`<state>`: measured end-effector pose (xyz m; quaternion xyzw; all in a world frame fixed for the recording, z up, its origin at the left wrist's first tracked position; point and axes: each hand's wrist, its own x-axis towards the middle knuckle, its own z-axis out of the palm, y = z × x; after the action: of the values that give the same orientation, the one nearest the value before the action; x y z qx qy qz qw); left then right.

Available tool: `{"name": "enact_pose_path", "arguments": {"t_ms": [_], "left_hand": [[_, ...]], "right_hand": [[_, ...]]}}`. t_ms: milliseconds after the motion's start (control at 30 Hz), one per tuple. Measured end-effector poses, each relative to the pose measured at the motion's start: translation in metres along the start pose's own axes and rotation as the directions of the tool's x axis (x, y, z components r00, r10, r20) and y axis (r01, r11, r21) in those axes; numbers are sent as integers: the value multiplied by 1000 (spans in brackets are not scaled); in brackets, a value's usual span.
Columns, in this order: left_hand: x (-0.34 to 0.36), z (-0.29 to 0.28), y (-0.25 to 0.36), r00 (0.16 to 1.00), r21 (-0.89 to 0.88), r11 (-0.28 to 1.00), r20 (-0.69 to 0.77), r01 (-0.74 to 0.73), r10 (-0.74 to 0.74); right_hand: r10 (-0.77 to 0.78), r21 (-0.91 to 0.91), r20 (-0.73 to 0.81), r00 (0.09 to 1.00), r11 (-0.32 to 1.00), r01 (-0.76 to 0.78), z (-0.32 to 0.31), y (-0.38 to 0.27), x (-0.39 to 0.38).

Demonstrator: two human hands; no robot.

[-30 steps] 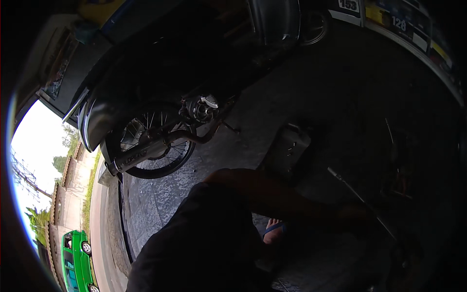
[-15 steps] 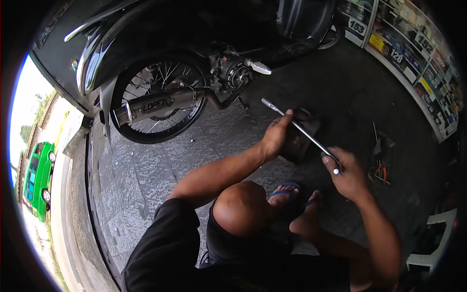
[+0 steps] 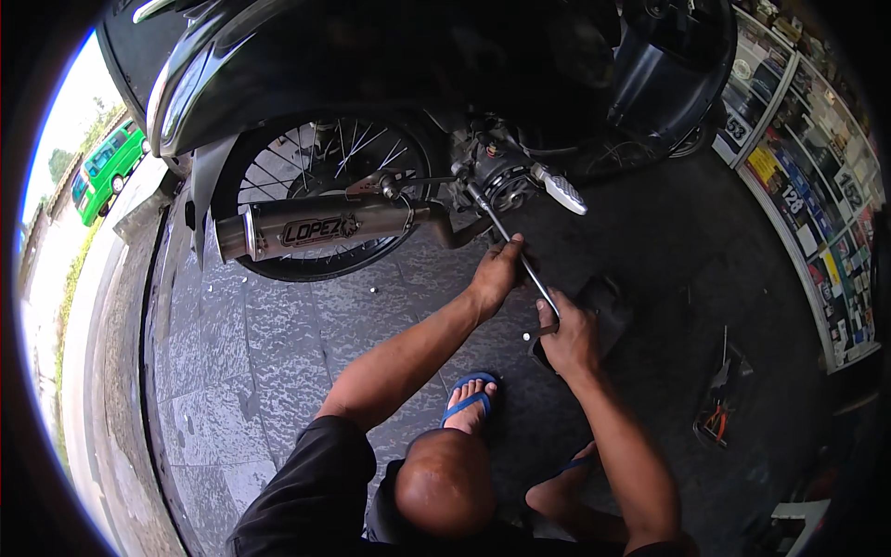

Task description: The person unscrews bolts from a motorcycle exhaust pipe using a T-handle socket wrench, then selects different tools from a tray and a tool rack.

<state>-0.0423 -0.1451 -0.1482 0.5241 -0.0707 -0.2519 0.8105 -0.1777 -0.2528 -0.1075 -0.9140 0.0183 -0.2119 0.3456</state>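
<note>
My left hand (image 3: 498, 277) is closed around the shaft of a long silver socket wrench (image 3: 535, 279). My right hand (image 3: 569, 338) grips its handle end, where a round bright tip pokes out beside the fingers. The wrench's far end reaches the lower side of the motorcycle's engine (image 3: 501, 176), behind a silver footpeg (image 3: 561, 190). Whether the socket sits on a bolt is too small to tell. Left of it, a metal exhaust muffler (image 3: 320, 227) lies across the spoked rear wheel (image 3: 325, 265).
A dark object (image 3: 603, 320) lies on the floor behind my right hand. Farther right is a dark tray (image 3: 729, 408) with orange-handled pliers (image 3: 715, 425). A glass display case (image 3: 789, 167) lines the right side. My bent knee (image 3: 445, 487) is below my arms.
Both hands have carried the wrench left, its far end now at the engine instead of in open air. The view has shifted, and one foot appears farther left.
</note>
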Motion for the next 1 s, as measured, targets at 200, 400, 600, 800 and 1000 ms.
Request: {"name": "enact_pose_path", "arguments": {"t_ms": [200, 400, 600, 800, 1000], "left_hand": [[26, -18, 8, 999, 88, 996, -47, 7, -3], [3, -3, -6, 957, -13, 992, 267, 123, -115], [0, -4, -9, 949, 102, 982, 261, 157, -178], [1, 3, -4, 987, -29, 996, 143, 81, -76], [-19, 11, 2, 970, 380, 921, -179, -87, 166]], "right_hand": [[-48, -120, -1, 999, 992, 48, 18, 11, 27], [244, 396, 40, 969, 886, -239, 30, 9, 25], [292, 579, 231, 928, 726, -372, 28, 15, 22], [118, 753, 81, 990, 643, -138, 35, 17, 30], [506, 912, 149, 850, 263, -316, 51, 15, 15]]}}
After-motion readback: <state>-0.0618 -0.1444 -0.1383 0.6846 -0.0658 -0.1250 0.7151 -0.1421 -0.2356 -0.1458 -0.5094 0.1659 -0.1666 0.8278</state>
